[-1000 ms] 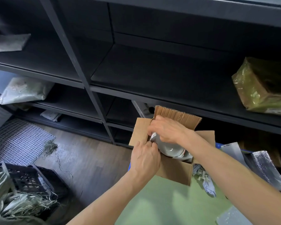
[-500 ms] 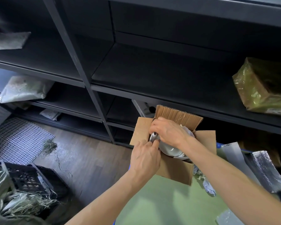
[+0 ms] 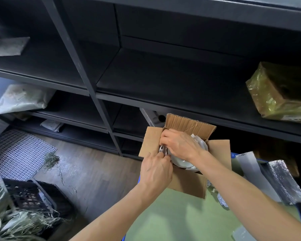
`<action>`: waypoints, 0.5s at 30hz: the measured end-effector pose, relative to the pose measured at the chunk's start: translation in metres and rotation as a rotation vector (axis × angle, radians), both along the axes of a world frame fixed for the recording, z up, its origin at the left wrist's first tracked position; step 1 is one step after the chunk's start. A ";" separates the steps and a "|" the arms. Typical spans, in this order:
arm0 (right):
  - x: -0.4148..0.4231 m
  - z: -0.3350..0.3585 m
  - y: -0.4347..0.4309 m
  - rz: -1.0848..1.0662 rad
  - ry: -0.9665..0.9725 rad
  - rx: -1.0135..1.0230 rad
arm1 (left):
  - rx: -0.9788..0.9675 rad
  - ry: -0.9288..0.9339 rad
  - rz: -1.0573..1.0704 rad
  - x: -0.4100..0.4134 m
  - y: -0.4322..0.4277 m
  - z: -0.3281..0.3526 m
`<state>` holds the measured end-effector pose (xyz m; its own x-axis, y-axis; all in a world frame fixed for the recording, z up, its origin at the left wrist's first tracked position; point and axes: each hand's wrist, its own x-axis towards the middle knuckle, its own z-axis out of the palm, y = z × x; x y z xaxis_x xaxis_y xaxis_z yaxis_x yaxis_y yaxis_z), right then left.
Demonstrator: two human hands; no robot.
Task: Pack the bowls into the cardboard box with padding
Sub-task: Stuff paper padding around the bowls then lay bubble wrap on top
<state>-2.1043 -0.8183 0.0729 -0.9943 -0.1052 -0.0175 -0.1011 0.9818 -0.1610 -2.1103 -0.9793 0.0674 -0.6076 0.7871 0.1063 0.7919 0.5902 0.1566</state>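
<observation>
An open cardboard box (image 3: 186,183) stands on the green table with its flaps up. White bowls (image 3: 182,162) lie stacked inside it, with white paper padding (image 3: 199,140) showing behind them. My right hand (image 3: 180,145) reaches over the bowls, its fingers curled at the box's left inner wall. My left hand (image 3: 155,170) comes in from the near side and pinches a small silver piece of padding (image 3: 162,150) between the bowls and that wall. Both hands' fingertips meet on this piece. Most of the box's inside is hidden by my hands.
Silver foil sheets (image 3: 283,183) and a grey sheet (image 3: 250,173) lie right of the box, with crumpled paper (image 3: 221,200) beside it. Dark shelving (image 3: 146,80) rises behind, holding a plastic-wrapped parcel (image 3: 281,94). On the floor at left are a black crate (image 3: 30,193) and a white mat (image 3: 16,153).
Both hands have shifted toward the box's left inner wall. A silver piece of padding now shows between the fingertips, where before the right hand covered the bowl's rim.
</observation>
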 end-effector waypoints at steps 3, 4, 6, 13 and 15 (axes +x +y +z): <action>0.004 0.004 0.003 -0.013 0.045 0.012 | 0.013 -0.040 -0.010 0.000 -0.002 -0.002; 0.006 0.005 0.003 -0.004 0.048 0.005 | 0.017 -0.044 -0.018 0.000 -0.003 -0.003; 0.009 0.007 0.002 0.035 -0.007 0.010 | 0.029 -0.037 -0.029 0.001 -0.005 -0.004; 0.025 0.006 -0.001 -0.042 0.020 -0.082 | 0.041 -0.072 -0.067 0.001 -0.012 -0.010; 0.028 0.007 -0.003 -0.017 0.024 -0.060 | 0.023 -0.066 -0.083 -0.001 -0.013 -0.010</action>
